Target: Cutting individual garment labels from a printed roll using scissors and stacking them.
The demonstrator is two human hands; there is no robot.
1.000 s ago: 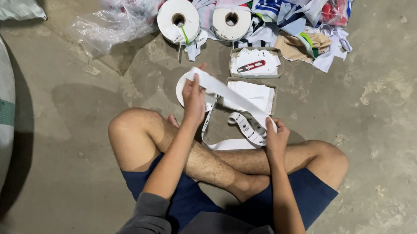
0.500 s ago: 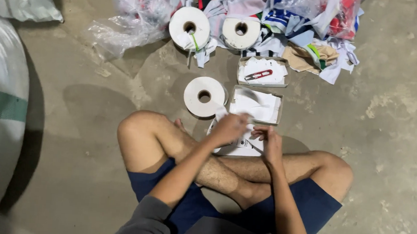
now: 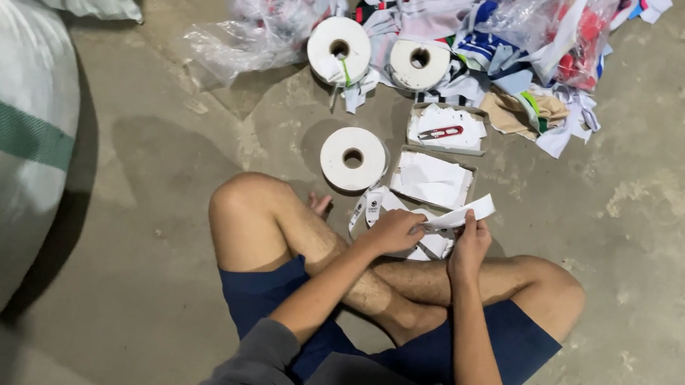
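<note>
- The bare grey concrete floor (image 3: pixel 157 204) carries everything; the person sits cross-legged on it in dark blue shorts.
- A big white woven sack with a green stripe (image 3: pixel 9 129) bulges well to the left of the nearest tape roll.
- A heap of coloured fabric scraps and clear plastic bags (image 3: pixel 482 33) lies beyond that roll, at the far edge.
- The nearest flat white tape roll with a hollow core (image 3: pixel 353 159) lies on its side just ahead of the knees; it is the landmark here.
- Two more white tape rolls (image 3: pixel 339 50) sit further off behind it, side by side against the heap.
- A shallow cardboard tray of cut white label pieces (image 3: pixel 432 179) sits just right of the landmark roll; a second tray holding a red-handled thread snip (image 3: pixel 441 132) lies behind that one.
- The left hand (image 3: pixel 394 231) is closed, pinching the loose white ribbon strip (image 3: pixel 461 217), below and right of the landmark roll.
- The right hand (image 3: pixel 469 250) is curled on the same strip from beneath, its free end sticking up to the right.
- Printed loose strip tails (image 3: pixel 369 209) trail between roll and left hand.
- To my eye, the folding or measuring goes best with the strip kept taut between both pinches, edges aligned, and the slack tails held clear of the fold.
</note>
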